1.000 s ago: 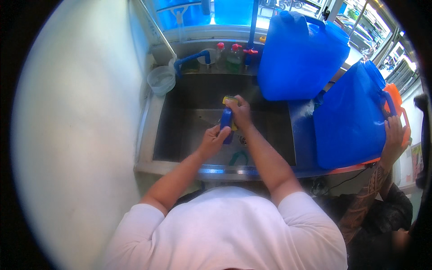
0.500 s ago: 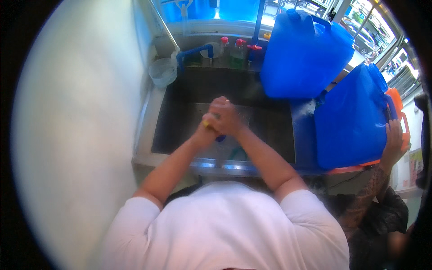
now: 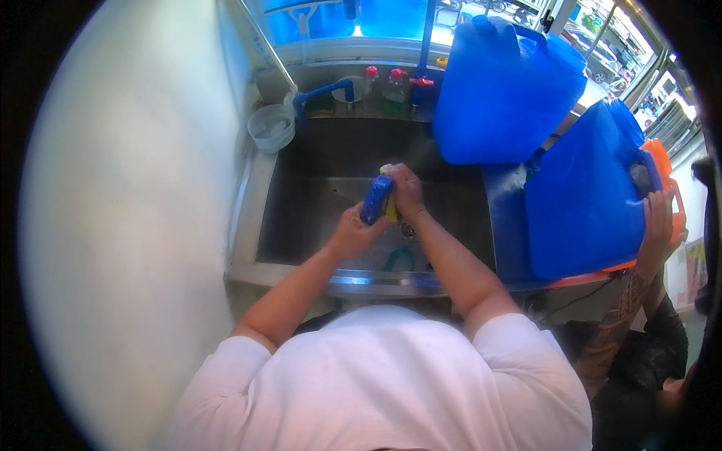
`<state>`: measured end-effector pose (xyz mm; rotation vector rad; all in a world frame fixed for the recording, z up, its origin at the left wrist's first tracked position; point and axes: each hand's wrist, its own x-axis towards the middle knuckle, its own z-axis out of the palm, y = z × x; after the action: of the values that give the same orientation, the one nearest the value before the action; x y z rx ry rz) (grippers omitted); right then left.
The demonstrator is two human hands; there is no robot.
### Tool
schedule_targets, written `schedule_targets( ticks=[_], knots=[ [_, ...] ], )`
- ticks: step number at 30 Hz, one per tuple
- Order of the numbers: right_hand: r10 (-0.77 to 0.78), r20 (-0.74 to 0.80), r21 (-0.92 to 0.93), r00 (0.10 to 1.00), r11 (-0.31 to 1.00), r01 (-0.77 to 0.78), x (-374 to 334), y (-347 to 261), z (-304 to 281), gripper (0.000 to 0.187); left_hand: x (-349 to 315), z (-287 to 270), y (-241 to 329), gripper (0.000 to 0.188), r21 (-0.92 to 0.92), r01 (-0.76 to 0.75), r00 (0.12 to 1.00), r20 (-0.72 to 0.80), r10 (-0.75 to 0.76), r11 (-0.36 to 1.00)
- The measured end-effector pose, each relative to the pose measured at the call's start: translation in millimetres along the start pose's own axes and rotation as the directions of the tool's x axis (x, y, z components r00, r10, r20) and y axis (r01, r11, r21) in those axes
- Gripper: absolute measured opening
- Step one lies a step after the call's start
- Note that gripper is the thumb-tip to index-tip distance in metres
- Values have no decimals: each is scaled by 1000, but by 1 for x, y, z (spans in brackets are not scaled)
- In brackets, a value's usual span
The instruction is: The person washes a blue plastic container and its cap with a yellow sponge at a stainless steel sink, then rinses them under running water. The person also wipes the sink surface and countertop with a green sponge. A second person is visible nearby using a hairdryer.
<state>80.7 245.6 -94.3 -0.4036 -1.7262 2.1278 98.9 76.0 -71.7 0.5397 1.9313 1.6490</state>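
Observation:
Over the sink [image 3: 301, 203], my left hand [image 3: 356, 234] grips the lower end of a thick blue lid-like piece [image 3: 375, 198], which is tilted and seen nearly edge-on. On its right side, my right hand [image 3: 409, 192] is closed around a yellow sponge [image 3: 391, 210] pressed to the blue piece. Parts of the sponge show above and below my fingers. Below my hands, a thin green ring-like thing [image 3: 398, 260] lies in the sink near the drain [image 3: 407, 230].
Two large blue jugs [image 3: 508, 94] [image 3: 587, 195] stand at the right, with an orange container [image 3: 659, 159] behind the nearer one. A co-worker's hand [image 3: 659, 225] rests there. A clear tub [image 3: 271, 128], a blue tap [image 3: 323, 92] and red-topped bottles [image 3: 395, 86] sit along the back.
My hands, clasped together half a second ago, have come apart around the blue piece, which now shows plainly with the yellow sponge. The co-worker's hand has barely moved.

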Motion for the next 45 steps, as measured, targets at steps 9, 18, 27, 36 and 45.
schedule_targets(
  ticks=[9,18,27,36,45],
  knots=[
    [-483,475,-471,736,567,676,-11,-20,19,18,20,-11,-5,41,-48,-204,978,28,206,978],
    [-523,632,-370,573,446,815,-4,-13,10,11,18,-9,-9,39,-27,-227,973,46,228,973],
    [-235,143,-337,961,902,270,12,-10,-12,16,5,-11,-4,42,-65,-72,981,175,82,995],
    [-157,110,-391,981,901,188,-16,-25,17,18,23,-24,-29,44,-10,-112,970,215,112,994],
    [-211,149,-259,966,934,244,3,12,-3,20,12,-22,-8,46,-17,32,992,126,-30,999]
  ],
)
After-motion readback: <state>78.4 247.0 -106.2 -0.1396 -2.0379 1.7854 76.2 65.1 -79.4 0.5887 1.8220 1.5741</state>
